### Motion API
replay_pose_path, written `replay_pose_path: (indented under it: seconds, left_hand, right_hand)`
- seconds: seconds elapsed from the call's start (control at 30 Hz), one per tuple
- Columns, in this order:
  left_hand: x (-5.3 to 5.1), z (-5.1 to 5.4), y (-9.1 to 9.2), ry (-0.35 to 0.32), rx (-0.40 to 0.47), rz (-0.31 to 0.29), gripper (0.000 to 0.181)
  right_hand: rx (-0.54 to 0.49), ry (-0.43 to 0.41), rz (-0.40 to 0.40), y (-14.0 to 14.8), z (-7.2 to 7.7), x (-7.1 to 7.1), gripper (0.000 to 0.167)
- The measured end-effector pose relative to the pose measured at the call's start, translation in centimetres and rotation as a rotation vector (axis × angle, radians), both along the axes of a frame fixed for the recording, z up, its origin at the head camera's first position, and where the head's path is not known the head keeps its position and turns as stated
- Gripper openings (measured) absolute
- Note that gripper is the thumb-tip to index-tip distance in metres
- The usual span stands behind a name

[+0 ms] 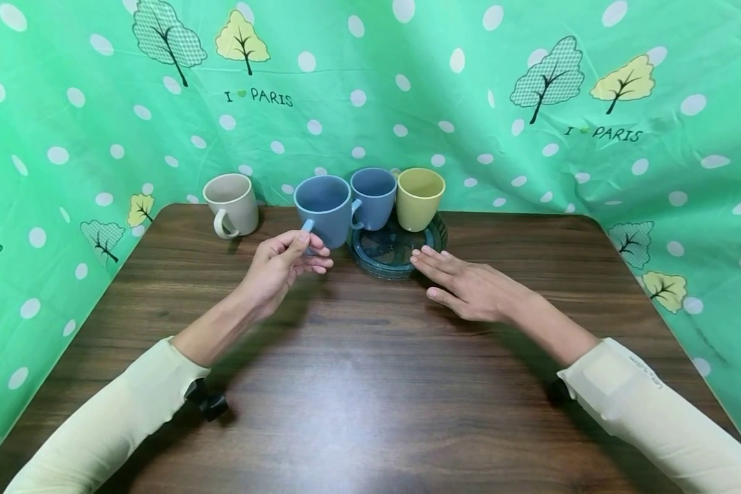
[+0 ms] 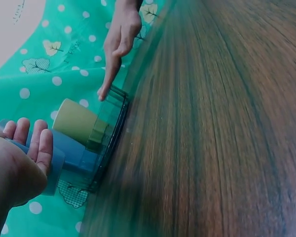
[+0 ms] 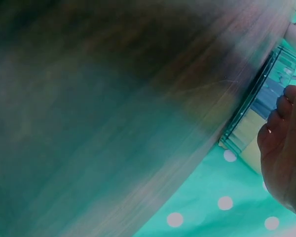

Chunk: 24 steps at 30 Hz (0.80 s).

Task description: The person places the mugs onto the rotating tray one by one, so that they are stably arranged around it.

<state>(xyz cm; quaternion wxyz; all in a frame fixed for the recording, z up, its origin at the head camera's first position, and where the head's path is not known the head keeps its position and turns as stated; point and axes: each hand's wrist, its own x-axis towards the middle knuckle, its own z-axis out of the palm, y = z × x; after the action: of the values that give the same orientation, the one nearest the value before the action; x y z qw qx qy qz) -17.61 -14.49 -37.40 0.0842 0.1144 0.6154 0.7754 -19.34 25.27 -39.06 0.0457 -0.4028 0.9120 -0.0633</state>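
My left hand [image 1: 278, 264] pinches the handle of a blue mug [image 1: 327, 216] between thumb and fingers. That mug is upright, at the left side of a round clear glass dish [image 1: 385, 269], and looks lifted off the table. Inside the dish stand a second blue mug [image 1: 375, 199] and a yellow mug [image 1: 421, 199], side by side. With fingers extended, my right hand [image 1: 472, 285] reaches the dish's front right rim; the left wrist view has its fingertips at the glass wall [image 2: 119, 103]. The right wrist view catches only part of that hand [image 3: 286, 148].
A light grey mug [image 1: 237, 206] stands at the table's back left, handle toward me. The dark wood table [image 1: 358, 384] ends just behind the mugs, where a green dotted curtain [image 1: 370, 89] hangs. It also hangs along both sides.
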Motion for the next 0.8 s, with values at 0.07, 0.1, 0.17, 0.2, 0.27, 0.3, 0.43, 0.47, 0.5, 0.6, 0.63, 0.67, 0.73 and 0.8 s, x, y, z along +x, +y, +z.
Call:
replay_pose_path:
  seconds: [0.07, 0.1, 0.17, 0.2, 0.27, 0.3, 0.43, 0.47, 0.5, 0.6, 0.63, 0.67, 0.73, 0.8]
  left_hand:
    - [0.0, 0.1, 0.1, 0.001, 0.001, -0.003, 0.03]
    - [0.1, 0.1, 0.2, 0.001, 0.001, -0.005, 0.03]
    - [0.1, 0.2, 0.3, 0.0, 0.001, -0.008, 0.03]
    - [0.1, 0.2, 0.3, 0.001, 0.0, -0.009, 0.03]
    - [0.1, 0.2, 0.4, 0.002, -0.001, -0.01, 0.03]
    - [0.2, 0.2, 0.5, 0.002, 0.0, -0.01, 0.031]
    - [0.2, 0.3, 0.6, 0.004, 0.002, -0.014, 0.031]
    - [0.3, 0.3, 0.7, 0.004, 0.002, -0.016, 0.031]
    - [0.3, 0.3, 0.8, 0.005, 0.002, -0.017, 0.031]
    - [0.4, 0.4, 1.0, 0.007, 0.002, -0.025, 0.031]
    - [0.5, 0.4, 1.1, 0.008, 0.002, -0.027, 0.031]
    - [0.5, 0.5, 1.1, 0.008, 0.003, -0.029, 0.031]
    - [0.7, 0.6, 1.3, 0.01, 0.007, -0.034, 0.031]
    - [0.8, 0.6, 1.5, 0.013, 0.009, -0.039, 0.031]
  right_hand:
    - [-0.001, -0.002, -0.002, 0.0, 0.0, 0.0, 0.066]
    - [-0.002, -0.004, -0.003, 0.0, 0.0, 0.1, 0.066]
    - [-0.002, -0.014, -0.007, -0.1, 0.1, 0.1, 0.067]
    - [-0.003, -0.017, -0.008, -0.1, 0.1, 0.1, 0.067]
    - [-0.004, -0.022, -0.011, -0.1, 0.1, 0.1, 0.067]
    - [-0.005, -0.023, -0.012, -0.1, 0.1, 0.1, 0.067]
    - [-0.004, -0.028, -0.016, -0.2, 0.2, 0.1, 0.068]
    - [-0.004, -0.03, -0.016, -0.2, 0.2, 0.1, 0.067]
    - [-0.004, -0.032, -0.017, -0.3, 0.2, 0.1, 0.067]
    - [-0.003, -0.04, -0.021, -0.2, 0.3, 0.1, 0.067]
    - [-0.003, -0.043, -0.022, -0.2, 0.3, 0.0, 0.067]
    - [-0.004, -0.045, -0.022, -0.3, 0.3, 0.0, 0.066]
    - [-0.003, -0.051, -0.023, -0.3, 0.4, 0.0, 0.066]
    - [-0.004, -0.053, -0.021, -0.3, 0.5, 0.0, 0.066]
